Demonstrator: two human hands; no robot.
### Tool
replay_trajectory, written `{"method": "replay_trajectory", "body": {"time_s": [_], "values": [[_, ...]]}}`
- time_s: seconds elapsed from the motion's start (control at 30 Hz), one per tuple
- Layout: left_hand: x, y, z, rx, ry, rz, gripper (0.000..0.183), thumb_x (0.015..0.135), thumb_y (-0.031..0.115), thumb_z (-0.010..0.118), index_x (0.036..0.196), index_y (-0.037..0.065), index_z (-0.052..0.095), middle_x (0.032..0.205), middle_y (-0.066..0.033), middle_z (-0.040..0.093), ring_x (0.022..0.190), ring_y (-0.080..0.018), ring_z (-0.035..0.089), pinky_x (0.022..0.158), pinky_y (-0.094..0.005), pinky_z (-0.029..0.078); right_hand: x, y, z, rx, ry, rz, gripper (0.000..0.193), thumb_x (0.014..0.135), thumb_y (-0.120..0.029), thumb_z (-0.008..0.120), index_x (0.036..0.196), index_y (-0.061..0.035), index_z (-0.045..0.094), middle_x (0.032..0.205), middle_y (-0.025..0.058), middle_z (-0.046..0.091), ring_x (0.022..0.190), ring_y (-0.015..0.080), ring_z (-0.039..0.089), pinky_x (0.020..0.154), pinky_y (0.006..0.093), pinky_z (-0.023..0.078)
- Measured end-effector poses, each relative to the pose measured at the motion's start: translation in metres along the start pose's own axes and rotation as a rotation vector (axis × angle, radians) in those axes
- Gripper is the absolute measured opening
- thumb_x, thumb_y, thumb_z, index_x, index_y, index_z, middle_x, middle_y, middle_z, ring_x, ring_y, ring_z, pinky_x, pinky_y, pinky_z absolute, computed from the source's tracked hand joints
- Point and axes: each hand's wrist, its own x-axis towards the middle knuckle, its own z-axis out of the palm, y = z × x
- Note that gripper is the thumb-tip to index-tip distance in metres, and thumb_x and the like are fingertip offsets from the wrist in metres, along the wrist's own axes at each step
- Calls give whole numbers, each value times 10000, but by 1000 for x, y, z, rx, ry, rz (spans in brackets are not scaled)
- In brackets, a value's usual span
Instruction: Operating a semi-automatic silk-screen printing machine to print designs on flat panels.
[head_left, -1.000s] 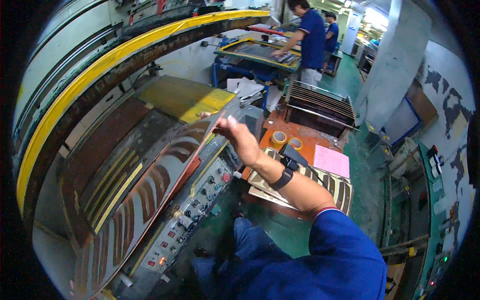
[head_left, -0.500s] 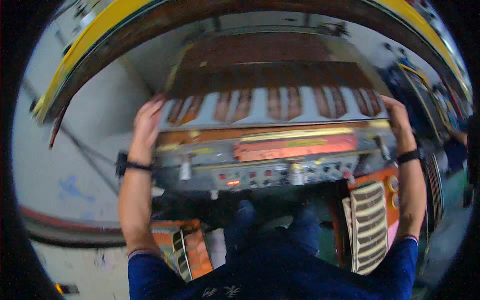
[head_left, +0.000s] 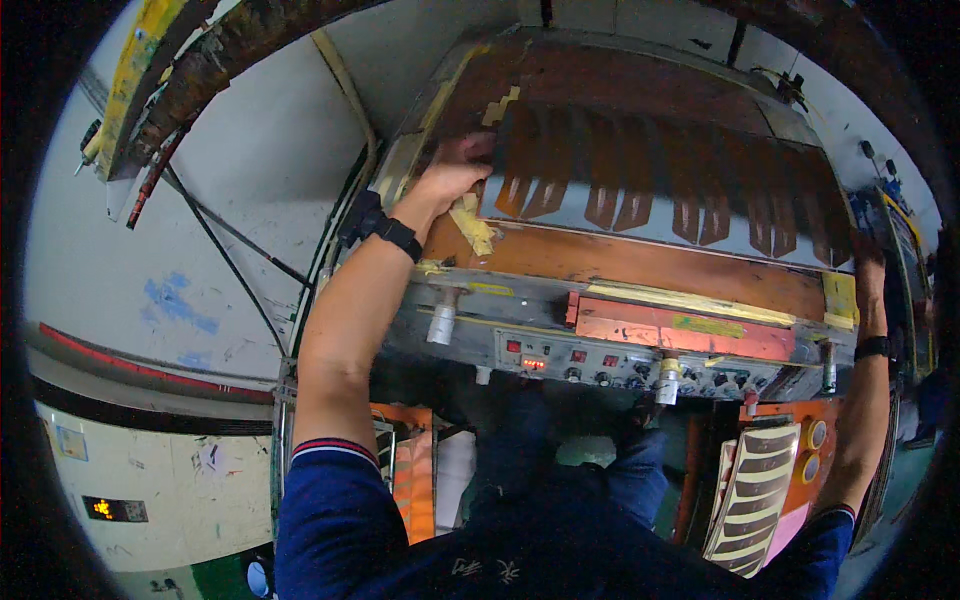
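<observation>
A flat sheet (head_left: 662, 222) with pairs of brown, blade-like shapes on a pale ground lies over the brown bed (head_left: 590, 257) of a machine, its far part in dark shade. My left hand (head_left: 458, 172) is at the sheet's left edge, fingers closed on it and slightly blurred. At the near right corner, my right hand (head_left: 868, 258) grips the opposite edge; its fingertips are partly hidden in shadow. Yellow tape (head_left: 474, 228) sticks to the bed just below my left hand.
A control panel (head_left: 590, 365) with knobs and red switches runs along the machine's front, below a reddish bar (head_left: 680, 325). White-handled knobs (head_left: 442, 318) jut from the front edge. Patterned strips (head_left: 755, 490) stand low at the right. A yellow-edged frame (head_left: 160, 90) hangs overhead at the left.
My view has swung left, so the machine appears further right and tilted. The sheet sits deeper over the bed, with more brown surface showing in front. Both hands stay at its edges.
</observation>
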Motion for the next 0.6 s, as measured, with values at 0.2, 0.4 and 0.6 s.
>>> {"method": "replay_trajectory", "body": {"time_s": [0.2, 0.4, 0.6], "values": [[28, -14, 6, 64, 3, 135, 543, 771, -67, 556, 1306, 6, 500, 1280, -133, 572, 1159, -201, 540, 876, -308, 478, 22, 54, -8, 89, 66, 5, 466, 912, -379, 549, 1194, -14, 613, 1219, 110, 607, 1139, 191, 536, 986, 335, 394], [25, -16, -11, 164, -45, 91, 574, 856, -44, 517, 1398, 102, 395, 1371, -84, 486, 1115, -190, 523, 779, -280, 495, 24, 33, 10, 47, -44, -48, 461, 923, -381, 532, 1201, -23, 615, 1202, 110, 620, 1119, 173, 550, 976, 328, 413], [38, -25, -3, 189, -21, 150, 556, 833, -47, 540, 1366, 68, 428, 1335, -103, 519, 1061, -191, 557, 747, -281, 509, 45, 81, 3, -86, -77, -28, 447, 938, -355, 494, 1248, -44, 578, 1244, 102, 597, 1154, 191, 533, 991, 347, 407]]}}
